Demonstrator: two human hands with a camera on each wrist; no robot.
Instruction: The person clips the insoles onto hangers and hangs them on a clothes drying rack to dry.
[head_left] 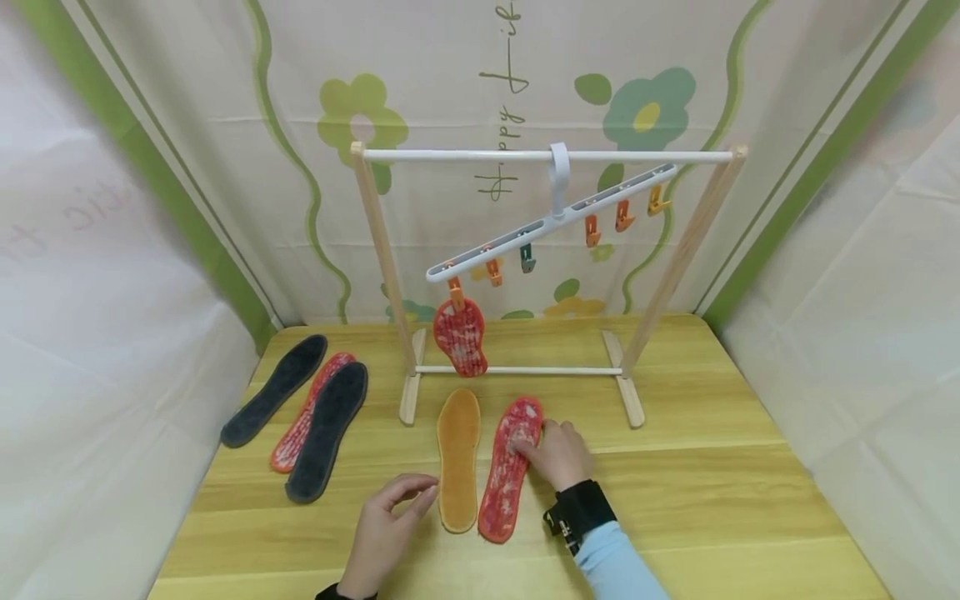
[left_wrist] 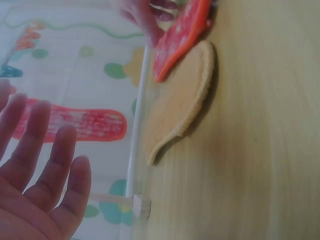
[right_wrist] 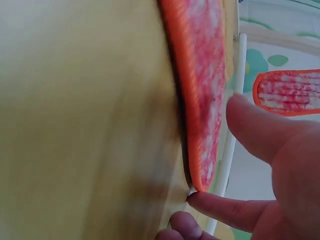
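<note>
As it stands: your right hand (head_left: 558, 454) is on the red insole (head_left: 510, 467), and I'd call this the pick-up step, grip just forming.
Right hand: fingers curled onto the insole's far right edge; the right wrist view shows your thumb (right_wrist: 260, 130) over the edge and a finger (right_wrist: 225, 210) at its tip, so it's a pinch on the rim.
Red insole: near middle of the table (head_left: 712, 467), lying lengthwise, just right of the tan insole (head_left: 459, 458). One edge looks raised off the wood in the wrist view.
Left hand: spread and relaxed, holding nothing, near left of the tan insole. Whether your fingertips touch it, I cannot tell.
Hanger (head_left: 551, 221): tilted on the rack (head_left: 547, 155), low end at the left. One red insole, the hung one (head_left: 460, 337), dangles from the leftmost clip.
Free clips: the next one (head_left: 492, 272) along the low end looks empty, as do the rest up the bar.
Far left: two dark insoles (head_left: 327, 432) and another red one (head_left: 307, 417) partly under the nearer dark one.
Next move, as I judge it: firm up that pinch before you lift, since the insole is thin and floppy. Raising it to a clip will likely want your left hand to steady the hanger or squeeze the clip.
Watch: the hanger swings freely, so go gently.
</note>
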